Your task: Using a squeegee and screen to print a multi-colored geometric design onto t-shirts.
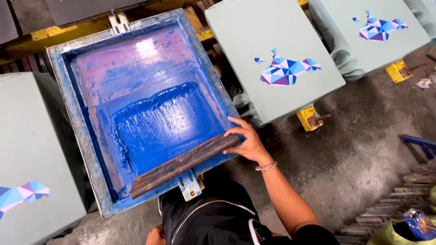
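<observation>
One hand works: my right hand has its fingers closed on the wooden squeegee, lying at 6 o'clock in the blue-inked screen frame. My left hand shows only partly, grip unreadable. Printed pale shirt at 2 o'clock

1. A grey concrete floor, stained and scuffed, is lying under everything.
2. Pale green printing boards are standing in a row on yellow brackets.
3. Stacked wooden slats are lying at the lower right.
4. Light is glaring from above.
</observation>
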